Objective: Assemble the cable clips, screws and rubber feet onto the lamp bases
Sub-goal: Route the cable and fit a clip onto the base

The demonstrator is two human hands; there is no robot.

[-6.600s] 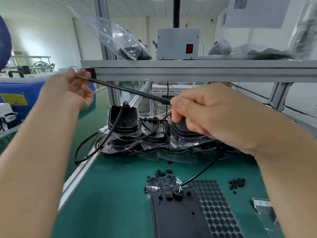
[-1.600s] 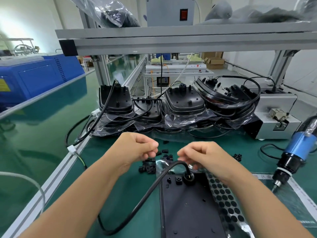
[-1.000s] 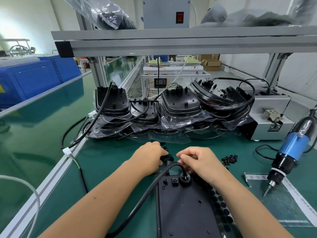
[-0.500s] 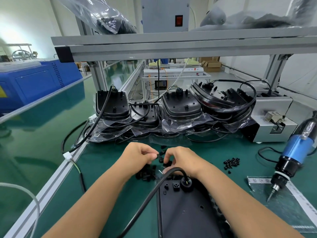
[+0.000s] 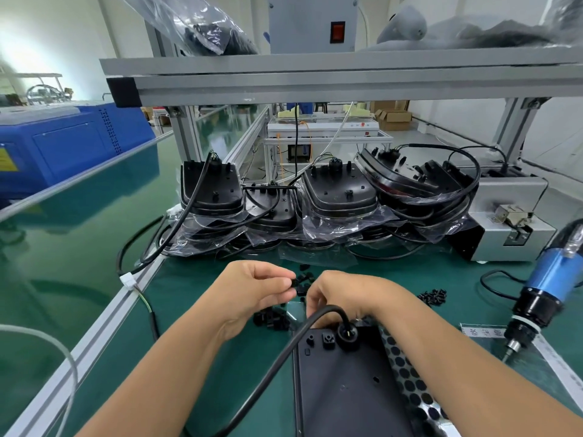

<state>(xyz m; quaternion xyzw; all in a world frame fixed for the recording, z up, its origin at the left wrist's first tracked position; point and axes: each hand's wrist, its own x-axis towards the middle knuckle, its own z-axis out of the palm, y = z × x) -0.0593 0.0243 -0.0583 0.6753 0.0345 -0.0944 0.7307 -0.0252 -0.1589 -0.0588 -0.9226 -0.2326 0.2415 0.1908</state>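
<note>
A flat black lamp base (image 5: 347,389) lies at 6 o'clock, its cable (image 5: 268,367) arching out leftward. Loose black cable clips (image 5: 273,318) cluster just beyond; black screws (image 5: 432,296) scattered at 3 o'clock.

matt black plastic lamp base (image 5: 347,389), glossy green bench mat (image 5: 195,310), crinkled clear plastic bags (image 5: 340,225).

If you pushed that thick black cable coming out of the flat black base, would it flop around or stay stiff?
The cable would probably feel springy rather than limp: it holds a smooth arch above the base instead of sagging flat. It would likely slide easily, since its jacket looks smooth. One end enters a round fitting, so pushing may tug the base.
</note>
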